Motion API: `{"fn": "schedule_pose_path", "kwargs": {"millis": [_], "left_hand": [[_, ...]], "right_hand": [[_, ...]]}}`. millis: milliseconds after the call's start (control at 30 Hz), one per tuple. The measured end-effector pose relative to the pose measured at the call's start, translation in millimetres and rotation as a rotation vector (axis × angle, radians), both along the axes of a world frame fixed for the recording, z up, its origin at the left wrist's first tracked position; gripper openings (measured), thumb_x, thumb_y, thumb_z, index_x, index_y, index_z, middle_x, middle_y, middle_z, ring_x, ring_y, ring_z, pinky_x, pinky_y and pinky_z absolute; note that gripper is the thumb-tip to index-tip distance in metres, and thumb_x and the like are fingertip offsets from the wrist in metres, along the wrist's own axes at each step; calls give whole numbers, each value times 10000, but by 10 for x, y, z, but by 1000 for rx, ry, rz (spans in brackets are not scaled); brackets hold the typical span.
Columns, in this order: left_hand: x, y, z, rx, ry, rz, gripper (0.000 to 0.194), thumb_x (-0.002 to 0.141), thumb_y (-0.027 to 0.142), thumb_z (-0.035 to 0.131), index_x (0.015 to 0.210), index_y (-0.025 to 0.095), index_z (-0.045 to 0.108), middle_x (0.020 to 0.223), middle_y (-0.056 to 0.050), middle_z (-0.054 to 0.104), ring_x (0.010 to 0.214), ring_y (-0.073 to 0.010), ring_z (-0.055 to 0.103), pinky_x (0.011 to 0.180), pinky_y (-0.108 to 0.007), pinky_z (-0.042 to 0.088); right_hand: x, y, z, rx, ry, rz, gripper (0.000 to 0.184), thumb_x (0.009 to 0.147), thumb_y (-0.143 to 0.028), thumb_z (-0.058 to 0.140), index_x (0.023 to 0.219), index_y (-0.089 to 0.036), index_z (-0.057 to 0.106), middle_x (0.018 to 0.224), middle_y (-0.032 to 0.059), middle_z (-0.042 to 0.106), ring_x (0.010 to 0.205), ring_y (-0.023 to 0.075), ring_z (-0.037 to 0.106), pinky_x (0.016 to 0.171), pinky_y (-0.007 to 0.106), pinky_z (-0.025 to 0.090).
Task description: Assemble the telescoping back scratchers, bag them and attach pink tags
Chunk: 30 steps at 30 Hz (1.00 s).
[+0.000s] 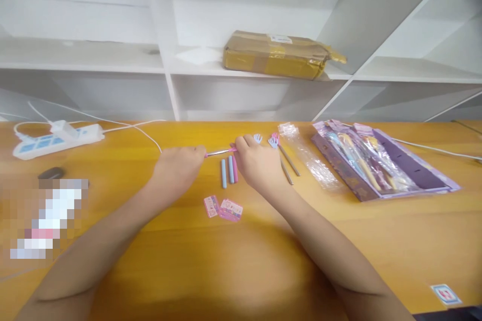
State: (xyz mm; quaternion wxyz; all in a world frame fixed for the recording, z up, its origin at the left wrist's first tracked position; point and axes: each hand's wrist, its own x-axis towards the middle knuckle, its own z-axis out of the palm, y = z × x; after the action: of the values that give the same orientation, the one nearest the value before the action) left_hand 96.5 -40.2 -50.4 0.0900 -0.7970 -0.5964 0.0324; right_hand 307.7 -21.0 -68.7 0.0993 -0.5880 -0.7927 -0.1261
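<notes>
My left hand [178, 168] is closed around one pink end of a thin back scratcher [218, 152]. My right hand [259, 158] grips its other pink end, so only a short silver rod shows between my fists. Just below lie blue tubes [224, 174] and a pink tube [235, 169], partly behind my right hand. To the right are metal rods [289, 160] with small hand-shaped heads, a blue head [273, 142] and a pink head [275, 136] among them. Another blue head [258, 138] peeks out past my right knuckles. Two pink printed cards [231, 209] lie nearer me.
Clear plastic wrappers [311, 158] lie beside a purple box [361, 193] of bagged items at right. A white power strip [60, 140] with cables sits at left, near a dark object [51, 173]. Behind stand white shelves [196, 67] with a taped parcel [276, 55]. A sticker [446, 294] marks the near-right edge.
</notes>
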Motion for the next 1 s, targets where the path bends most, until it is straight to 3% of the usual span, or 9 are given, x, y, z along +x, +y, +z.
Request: {"fn": "schedule_pose_path", "kwargs": {"millis": [167, 367, 567, 700, 867, 1000], "left_hand": [[0, 7, -60, 41, 31, 0, 334, 1076, 223, 375, 1059, 180, 705, 743, -112, 729, 604, -288, 698, 566, -349, 416], [-5, 15, -40, 92, 35, -1, 332, 1072, 264, 406, 1025, 196, 727, 784, -121, 753, 669, -310, 727, 582, -356, 415], [-25, 66, -34, 67, 30, 25, 338, 1028, 189, 415, 1036, 209, 753, 778, -125, 746, 704, -325, 729, 585, -361, 395], [-53, 118, -92, 122, 14, 57, 374, 1052, 229, 389, 1034, 212, 762, 786, -144, 741, 739, -326, 730, 604, -359, 398], [-78, 178, -145, 136, -3, 54, 377, 1055, 246, 387, 1008, 220, 760, 783, -134, 735, 746, -317, 719, 613, -355, 380], [-119, 214, -71, 107, -35, 88, 359, 1048, 263, 408, 1047, 243, 766, 809, -128, 736, 749, -309, 694, 625, -360, 359]], "right_hand": [[88, 125, -30, 94, 21, 31, 303, 1109, -284, 374, 1023, -189, 648, 897, 58, 681, 653, 160, 547, 589, 325, 128], [184, 241, -141, 214, 89, 139, 368, 1062, -397, 460, 866, -183, 686, 748, 44, 691, 608, 154, 524, 581, 312, 133], [167, 244, -158, 203, 88, 115, 393, 1062, -396, 450, 841, -175, 688, 722, 53, 704, 563, 147, 509, 590, 317, 111], [183, 279, -142, 194, 60, 96, 391, 1072, -384, 423, 860, -173, 675, 732, 66, 704, 574, 153, 524, 591, 318, 112], [234, 367, -197, 259, 53, 99, 360, 1060, -365, 460, 825, -179, 659, 707, 53, 680, 568, 151, 521, 576, 321, 120], [337, 480, -217, 346, 77, 147, 439, 1109, -375, 402, 765, -191, 604, 655, 30, 622, 575, 141, 488, 575, 316, 151]]}}
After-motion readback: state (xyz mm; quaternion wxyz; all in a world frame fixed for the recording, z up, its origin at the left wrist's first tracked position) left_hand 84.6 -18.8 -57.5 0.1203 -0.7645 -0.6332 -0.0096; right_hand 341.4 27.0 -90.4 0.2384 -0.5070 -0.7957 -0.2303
